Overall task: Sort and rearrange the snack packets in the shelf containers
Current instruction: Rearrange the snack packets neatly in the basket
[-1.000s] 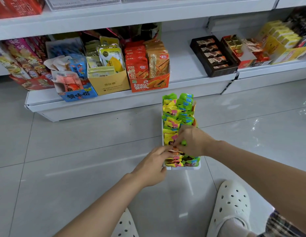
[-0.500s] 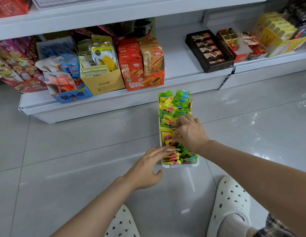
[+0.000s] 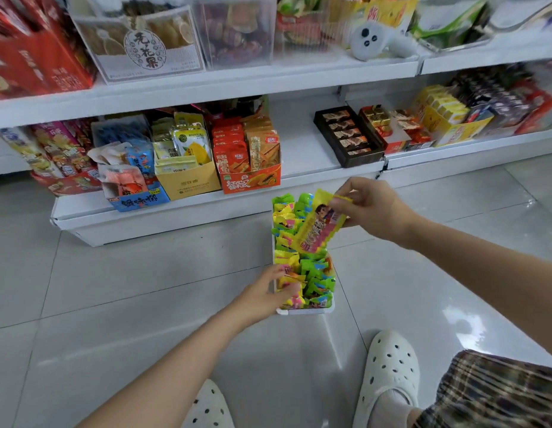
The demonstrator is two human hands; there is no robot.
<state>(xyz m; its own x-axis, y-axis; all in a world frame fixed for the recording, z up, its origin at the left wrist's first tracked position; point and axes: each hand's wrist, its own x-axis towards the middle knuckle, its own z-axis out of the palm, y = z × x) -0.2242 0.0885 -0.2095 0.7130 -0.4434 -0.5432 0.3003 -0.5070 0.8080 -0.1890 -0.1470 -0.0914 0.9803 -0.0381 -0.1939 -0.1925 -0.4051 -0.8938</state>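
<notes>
Lifted: right hand (image 3: 372,211) pinches packet (image 3: 319,225); print blurred

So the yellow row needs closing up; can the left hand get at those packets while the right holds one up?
Probably yes: the left hand already rests on the yellow packets at the tray's near end, nothing covering them.

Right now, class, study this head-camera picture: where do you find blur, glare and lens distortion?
Head view: the top shelf goods are soft and smeared, and the left hand is slightly motion-blurred; the packet in the right hand reads fairly sharp; window glare streaks the floor tiles; the wide lens bows the shelf edges.
</notes>
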